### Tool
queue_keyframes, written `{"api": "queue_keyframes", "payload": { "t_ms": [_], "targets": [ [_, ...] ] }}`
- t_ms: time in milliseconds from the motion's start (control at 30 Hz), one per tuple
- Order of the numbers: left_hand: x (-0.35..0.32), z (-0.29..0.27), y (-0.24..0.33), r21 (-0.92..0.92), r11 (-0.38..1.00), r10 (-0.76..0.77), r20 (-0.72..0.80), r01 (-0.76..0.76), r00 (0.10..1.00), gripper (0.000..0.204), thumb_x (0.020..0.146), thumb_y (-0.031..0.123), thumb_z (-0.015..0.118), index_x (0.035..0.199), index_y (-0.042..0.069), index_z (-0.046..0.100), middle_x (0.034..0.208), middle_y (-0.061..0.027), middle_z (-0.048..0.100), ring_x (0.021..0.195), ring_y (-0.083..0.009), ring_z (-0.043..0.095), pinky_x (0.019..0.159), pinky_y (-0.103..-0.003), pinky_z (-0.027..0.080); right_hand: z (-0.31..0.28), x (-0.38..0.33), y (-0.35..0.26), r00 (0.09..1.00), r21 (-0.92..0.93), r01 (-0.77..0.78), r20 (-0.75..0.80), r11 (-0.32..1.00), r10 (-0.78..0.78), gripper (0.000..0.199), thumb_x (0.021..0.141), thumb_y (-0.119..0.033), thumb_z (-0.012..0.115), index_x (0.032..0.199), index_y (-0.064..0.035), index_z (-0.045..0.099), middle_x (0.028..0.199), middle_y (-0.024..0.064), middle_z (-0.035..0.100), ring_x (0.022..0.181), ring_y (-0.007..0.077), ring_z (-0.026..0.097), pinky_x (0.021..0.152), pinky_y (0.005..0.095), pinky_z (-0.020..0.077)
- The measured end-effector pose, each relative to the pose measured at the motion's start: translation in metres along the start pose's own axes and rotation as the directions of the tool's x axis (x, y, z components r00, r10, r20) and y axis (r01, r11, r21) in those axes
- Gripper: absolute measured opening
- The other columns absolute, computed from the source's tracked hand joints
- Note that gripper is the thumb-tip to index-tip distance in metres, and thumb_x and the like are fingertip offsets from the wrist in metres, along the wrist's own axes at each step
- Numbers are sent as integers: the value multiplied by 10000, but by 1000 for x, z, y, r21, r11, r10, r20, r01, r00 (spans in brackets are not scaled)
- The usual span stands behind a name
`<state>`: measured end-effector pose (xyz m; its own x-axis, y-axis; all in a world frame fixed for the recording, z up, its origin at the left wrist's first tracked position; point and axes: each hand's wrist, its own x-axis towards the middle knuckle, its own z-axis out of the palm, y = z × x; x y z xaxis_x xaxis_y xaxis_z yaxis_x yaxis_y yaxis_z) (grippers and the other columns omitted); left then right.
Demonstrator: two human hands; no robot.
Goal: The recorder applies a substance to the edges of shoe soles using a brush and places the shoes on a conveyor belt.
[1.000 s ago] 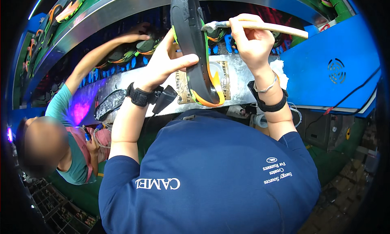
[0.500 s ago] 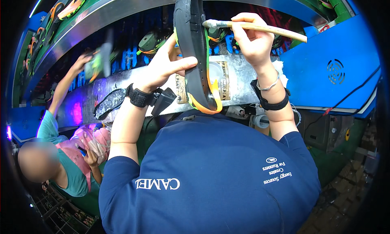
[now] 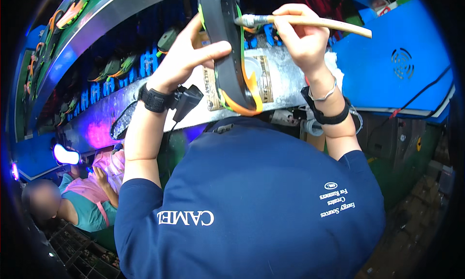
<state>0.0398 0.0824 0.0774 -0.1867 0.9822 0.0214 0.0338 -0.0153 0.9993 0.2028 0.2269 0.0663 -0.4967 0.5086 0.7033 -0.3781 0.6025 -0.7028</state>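
Note:
A black shoe sole [image 3: 227, 70] with green edges and an orange heel end stands up lengthwise before me, its far end cut off by the picture's top. My left hand [image 3: 186, 56] grips it from the left, thumb across the black face and the other fingers partly hidden behind. In my right hand [image 3: 305, 39], a brush [image 3: 336, 23] with a pale wooden handle is pinched between thumb and fingers. Its whitish bristles touch the sole near the right edge. Beneath the sole, a round whitish dish [image 3: 253, 66] sits on a printed brown sheet [image 3: 213, 87], both partly covered.
A metal ledge [image 3: 286, 80] runs across in front, with a black-rimmed clear piece [image 3: 123, 121] on its left part. Beyond are blue brackets [image 3: 148, 63] and several shoe parts [image 3: 114, 68]. A blue vented cabinet [image 3: 378, 70] stands right. At left, a co-worker [image 3: 92, 206] holds a bright white piece [image 3: 66, 155].
The view has shifted, so the ledge and sole appear higher. My brush tip has moved slightly along the sole toward its orange end. The co-worker's reaching arm has drawn back from the brackets.

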Motion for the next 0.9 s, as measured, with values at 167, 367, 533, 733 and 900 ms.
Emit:
{"api": "queue_keyframes", "payload": {
  "t_ms": [167, 367, 533, 733, 900],
  "targets": [
    [9, 8, -1, 42, 981, 191, -125, -187, 974, 547, 708, 216, 650, 1157, 40, 394, 1001, -30, 524, 879, -91, 495, 678, -193, 406, -15, -29, -8, 991, -7, -124, 46, 992, 124, 104, 741, 31, 551, 843, 50, 546, 709, 66, 571, 599, 63, 521, 525, 164, 427],
    [17, 3, 7, 99, 986, 144, -84, -136, 986, 549, 707, 175, 655, 1166, 33, 389, 1054, -62, 511, 964, -134, 482, 799, -253, 390, -22, -54, -15, 976, -10, -203, 78, 979, 203, 87, 729, 54, 531, 816, 50, 539, 732, 66, 551, 580, 52, 482, 501, 164, 387],
    [19, 5, 11, 113, 972, 215, -82, -205, 973, 539, 706, 177, 656, 1150, 14, 397, 1050, -61, 508, 952, -138, 485, 814, -264, 387, -29, -63, -16, 973, 96, -222, 92, 970, 214, 64, 735, 35, 529, 797, 50, 531, 721, 61, 541, 568, 53, 467, 500, 164, 376],
    [33, 15, 32, 120, 992, 32, 16, -34, 999, 508, 721, 198, 639, 1160, 81, 413, 916, -16, 551, 782, -51, 510, 648, -179, 413, -53, -56, -10, 896, 485, -338, -95, 806, 433, 78, 768, -14, 508, 831, 31, 516, 674, 84, 524, 514, 79, 448, 452, 193, 359],
    [112, 37, 77, -444, 863, -143, 242, 241, 960, 493, 829, 346, 383, 1149, -25, 429, 1086, -195, 514, 949, -293, 536, 815, -367, 442, -129, -53, -22, 733, 584, -89, -510, 807, 450, 106, 801, -82, 474, 865, 1, 491, 629, 74, 483, 450, 103, 408, 404, 211, 314]
  ]
}}
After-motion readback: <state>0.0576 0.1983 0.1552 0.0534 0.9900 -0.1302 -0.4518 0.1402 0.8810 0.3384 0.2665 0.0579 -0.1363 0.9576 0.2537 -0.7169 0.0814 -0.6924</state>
